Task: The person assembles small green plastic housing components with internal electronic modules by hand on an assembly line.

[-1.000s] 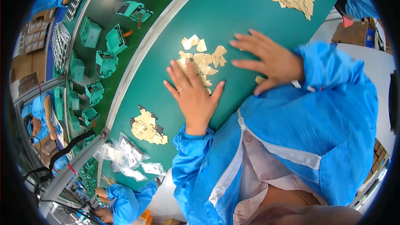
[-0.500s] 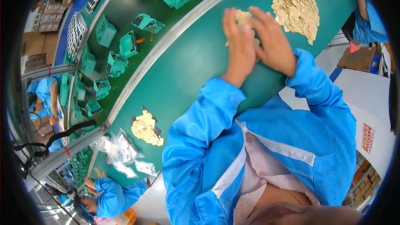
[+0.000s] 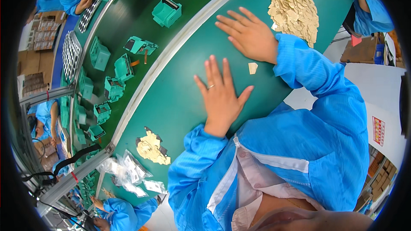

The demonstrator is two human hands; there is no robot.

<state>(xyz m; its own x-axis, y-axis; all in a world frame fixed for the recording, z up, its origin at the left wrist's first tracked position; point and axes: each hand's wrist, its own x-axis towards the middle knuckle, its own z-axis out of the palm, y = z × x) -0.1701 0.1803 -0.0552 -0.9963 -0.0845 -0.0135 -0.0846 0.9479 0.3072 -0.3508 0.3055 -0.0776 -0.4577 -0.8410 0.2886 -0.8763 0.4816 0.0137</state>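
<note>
My left hand (image 3: 220, 98) lies over the green tabletop (image 3: 182, 85) with its fingers spread and a ring on one of them. Farther off and to the right, my right hand (image 3: 252, 34) is also stretched out flat, palm down. Neither hand shows anything held; what may be under the palms is hidden. A single small beige flat piece (image 3: 253, 68) rests on the table between the two hands, just nearer than my right hand. Beyond my right wrist is a large heap of similar beige pieces (image 3: 295, 13).
To the near left sit a smaller pile of beige and black pieces (image 3: 152, 149) and clear plastic bags (image 3: 130, 169). Past a pale metal rail (image 3: 171, 47), green housings (image 3: 167, 12) stand on a conveyor. Other people in blue work at the left and far right.
My hands were close together over several beige pieces. They have come apart, the left moving nearer and leftward, and one piece now shows between them. The view and the green housings have shifted.
</note>
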